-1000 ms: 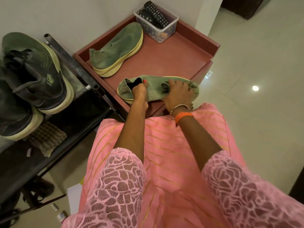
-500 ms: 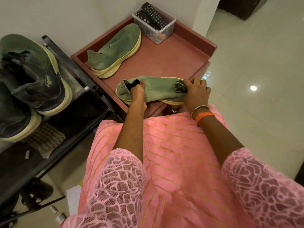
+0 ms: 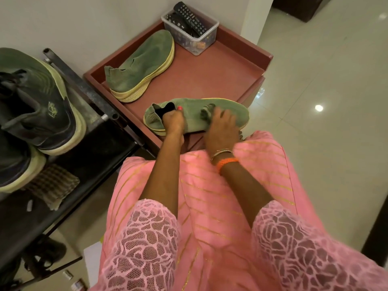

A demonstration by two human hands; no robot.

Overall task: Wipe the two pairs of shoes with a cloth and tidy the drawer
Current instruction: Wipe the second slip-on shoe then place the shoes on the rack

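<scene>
A green knit slip-on shoe (image 3: 228, 111) lies at the front edge of the reddish-brown open drawer (image 3: 212, 74). My left hand (image 3: 173, 121) grips its heel, thumb at the collar. My right hand (image 3: 222, 128) presses a bunched grey-green cloth (image 3: 206, 112) onto the middle of the shoe's upper. The matching green shoe (image 3: 142, 64) rests further back in the drawer, by the wall. A pair of dark green-and-black sneakers (image 3: 35, 106) sits on the black rack (image 3: 88, 95) at the left.
A clear plastic box (image 3: 196, 42) holding remote controls stands in the drawer's far corner. A folded checked cloth (image 3: 52, 185) lies on the rack below the sneakers. Pale tiled floor (image 3: 325, 122) stretches to the right. My pink clothing fills the foreground.
My right hand has slid the cloth back from the toe toward the middle of the shoe. My left hand keeps its grip on the heel.
</scene>
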